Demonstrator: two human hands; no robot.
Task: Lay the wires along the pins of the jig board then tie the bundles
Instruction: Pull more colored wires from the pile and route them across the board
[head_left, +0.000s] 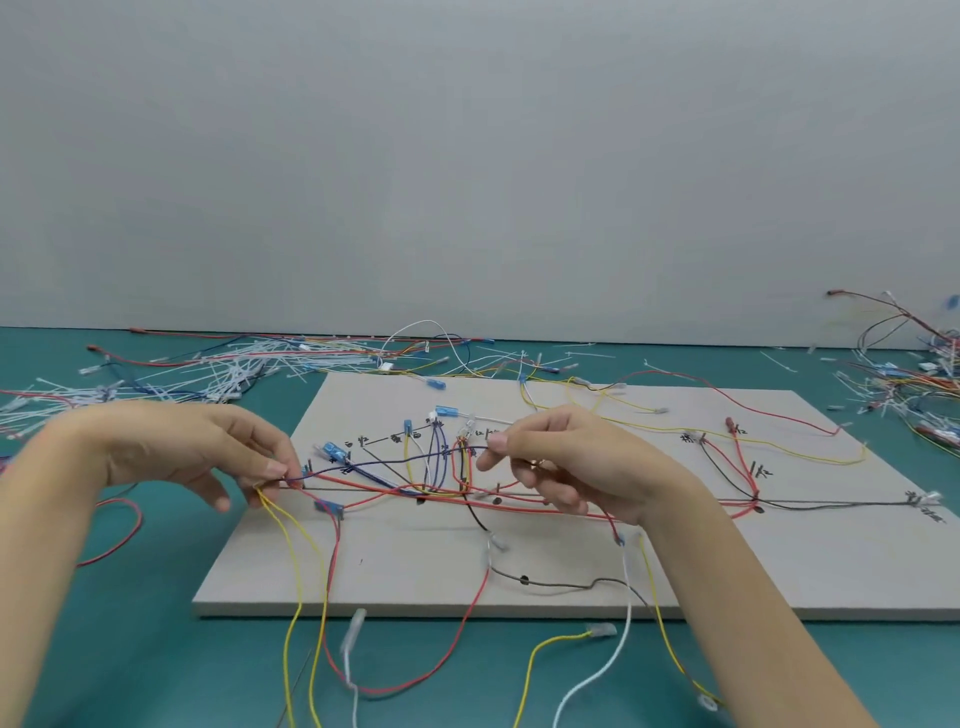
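Wire, dark blue, is stretched above the board between our left hand and right hand, each pinching it. We judge it light and limp (springy too), so we'd grip near each pin.
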